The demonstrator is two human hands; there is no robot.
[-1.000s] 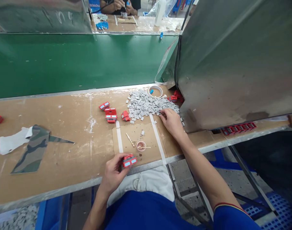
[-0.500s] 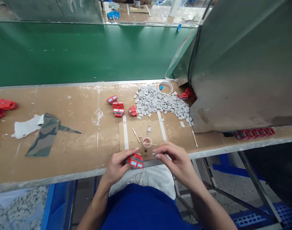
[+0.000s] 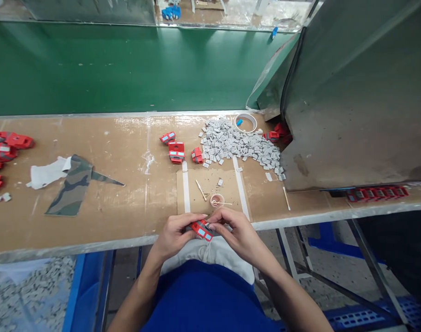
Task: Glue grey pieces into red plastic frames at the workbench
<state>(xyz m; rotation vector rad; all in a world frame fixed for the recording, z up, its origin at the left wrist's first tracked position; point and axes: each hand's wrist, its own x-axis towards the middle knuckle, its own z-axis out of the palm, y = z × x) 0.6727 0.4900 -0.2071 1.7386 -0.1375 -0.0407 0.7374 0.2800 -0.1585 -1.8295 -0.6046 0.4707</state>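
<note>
My left hand (image 3: 175, 234) is closed around a red plastic toy vehicle part (image 3: 202, 230) with pale blue windows and a grey band. The fingers of my right hand (image 3: 231, 230) are pinched at its upper right side, on a small grey piece mostly hidden by the fingertips. Just beyond my hands, a small round cup (image 3: 217, 200) has a thin stick across it. A cotton swab (image 3: 201, 190) and a loose grey tile (image 3: 220, 182) lie on the cardboard sheet (image 3: 193, 177).
A heap of small grey tiles (image 3: 241, 147) and a tape roll (image 3: 245, 123) lie behind. Several red vehicle parts (image 3: 176, 153) stand left of the heap. Camouflage cloth (image 3: 72, 186) lies at left. A metal housing (image 3: 352, 106) rises on the right.
My right hand has moved left, bringing the small grey piece against the red vehicle part. The part has turned slightly in my left hand. The whole view has shifted a little.
</note>
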